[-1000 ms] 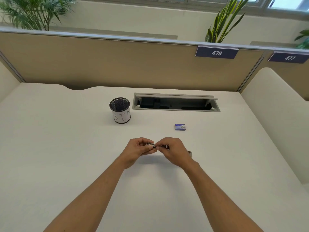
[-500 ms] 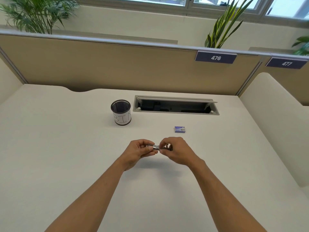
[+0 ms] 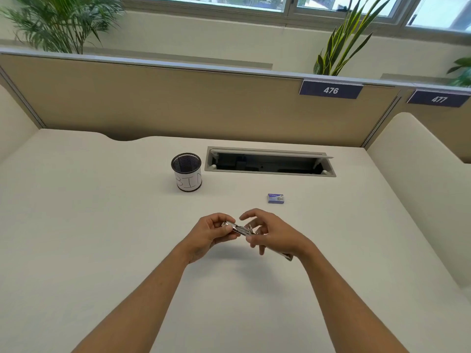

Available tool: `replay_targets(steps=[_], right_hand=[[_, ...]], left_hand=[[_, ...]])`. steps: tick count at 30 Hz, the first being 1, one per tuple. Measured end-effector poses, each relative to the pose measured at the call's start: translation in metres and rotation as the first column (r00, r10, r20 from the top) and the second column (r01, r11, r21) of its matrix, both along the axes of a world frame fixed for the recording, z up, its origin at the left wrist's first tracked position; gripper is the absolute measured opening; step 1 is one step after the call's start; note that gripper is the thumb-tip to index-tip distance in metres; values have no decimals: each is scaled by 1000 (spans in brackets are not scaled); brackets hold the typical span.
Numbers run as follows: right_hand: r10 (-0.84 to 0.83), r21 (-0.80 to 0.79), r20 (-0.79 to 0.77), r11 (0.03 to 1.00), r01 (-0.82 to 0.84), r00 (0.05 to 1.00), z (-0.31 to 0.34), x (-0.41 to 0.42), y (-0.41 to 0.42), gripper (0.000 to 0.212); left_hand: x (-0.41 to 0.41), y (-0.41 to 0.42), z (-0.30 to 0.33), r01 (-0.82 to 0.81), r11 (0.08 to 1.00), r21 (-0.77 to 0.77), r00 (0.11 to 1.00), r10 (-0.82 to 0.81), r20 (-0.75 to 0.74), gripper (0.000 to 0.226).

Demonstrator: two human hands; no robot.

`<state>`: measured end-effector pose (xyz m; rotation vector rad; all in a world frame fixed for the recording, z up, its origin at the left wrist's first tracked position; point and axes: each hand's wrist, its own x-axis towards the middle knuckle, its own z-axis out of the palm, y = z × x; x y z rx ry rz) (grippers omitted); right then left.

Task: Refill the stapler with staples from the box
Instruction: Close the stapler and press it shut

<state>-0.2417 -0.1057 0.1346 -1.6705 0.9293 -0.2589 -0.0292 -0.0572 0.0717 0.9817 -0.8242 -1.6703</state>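
A slim metal stapler (image 3: 238, 228) is held just above the white desk (image 3: 102, 225), near its middle. My left hand (image 3: 209, 234) pinches its left end. My right hand (image 3: 271, 234) covers the right part, thumb and lower fingers on it while the upper fingers lift and spread. A metal end sticks out below my right wrist (image 3: 286, 256); whether it is the stapler's opened half I cannot tell. The small blue staple box (image 3: 276, 198) lies shut on the desk, beyond my right hand and apart from it.
A black mesh cup (image 3: 186, 171) with a white label stands at the back left of the hands. An open cable tray (image 3: 270, 163) is set into the desk behind the box. Partition walls close the desk at the back and right.
My right hand's upper fingers have lifted off the stapler and spread. A metal end now shows below my right wrist. The view has tilted slightly.
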Motion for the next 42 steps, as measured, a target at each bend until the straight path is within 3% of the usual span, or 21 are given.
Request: replay_targets(steps=[3, 11, 17, 23, 31, 38, 42], right_hand=[[-35, 134, 79, 991, 25, 996, -2, -5, -2, 36], [-194, 165, 113, 971, 174, 974, -10, 4, 9, 20], [-205, 236, 176, 958, 161, 963, -8, 5, 13, 24], [-315, 265, 163, 927, 266, 935, -13, 12, 13, 19], [-341, 287, 153, 914, 288, 928, -20, -3, 11, 26], [-426, 339, 354, 888, 310, 832, -16, -19, 5, 38], [-454, 257, 411, 890, 377, 791, -16, -8, 6, 29]], left_hand=[[-2, 0, 2, -16, 1000, -13, 1000, 15, -19, 22], [-16, -2, 7, -82, 996, -31, 995, 80, -54, 41], [-19, 0, 9, -172, 985, 5, 981, 172, -93, 36], [-24, -1, 7, -204, 979, 22, 968, 205, -144, 32], [-23, -1, 3, -339, 938, 77, 919, 347, -185, 28], [-25, 0, 4, -363, 932, -5, 931, 363, -35, 25], [-34, 1, 7, -298, 953, -54, 951, 302, 66, 28]])
